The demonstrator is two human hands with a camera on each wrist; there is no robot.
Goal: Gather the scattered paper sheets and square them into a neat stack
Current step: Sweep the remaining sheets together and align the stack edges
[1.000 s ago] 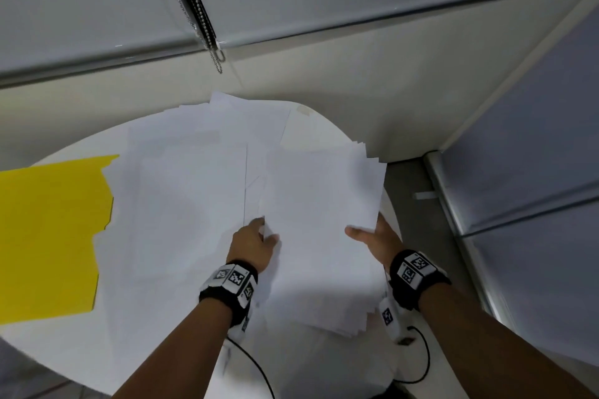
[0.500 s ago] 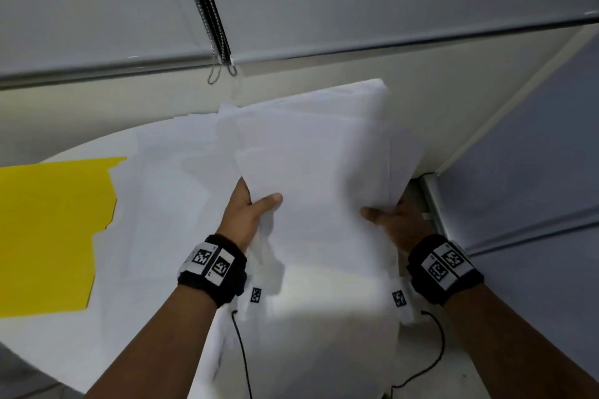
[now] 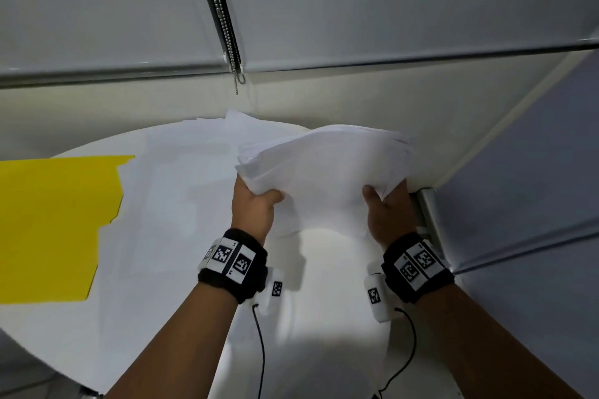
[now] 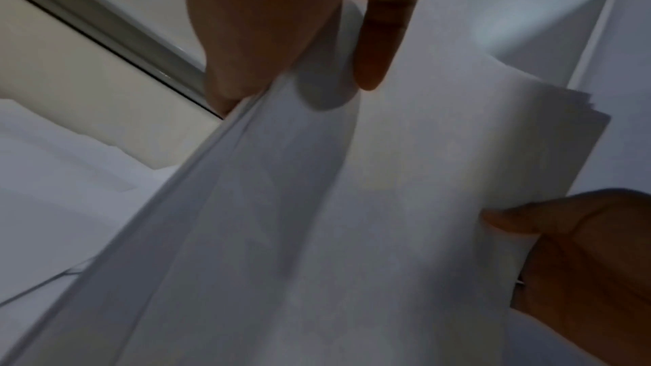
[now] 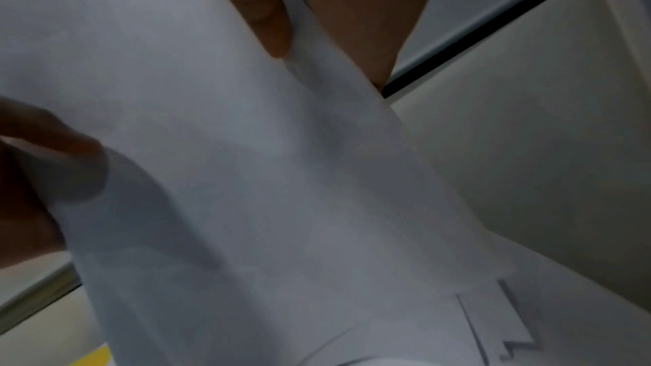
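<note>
A thick bundle of white paper sheets [image 3: 327,168] is lifted off the round white table [image 3: 324,317], its edges fanned and uneven. My left hand [image 3: 256,207] grips its left edge, thumb on top. My right hand [image 3: 385,207] grips the right edge the same way. From the left wrist the bundle [image 4: 317,219] fills the view between thumb and fingers; from the right wrist the bundle [image 5: 246,177] hangs down from my grip. More white sheets [image 3: 181,191] lie spread flat on the table to the left.
A yellow sheet [image 3: 52,223] lies at the table's left side. A grey wall with a bead chain [image 3: 223,19] stands behind the table. A metal rail [image 3: 428,214] and grey partition [image 3: 531,197] close off the right.
The bundle lay on the table a second ago. Both hands have lifted it and tipped its far edge away, so it now lies flatter and higher over the table's right side.
</note>
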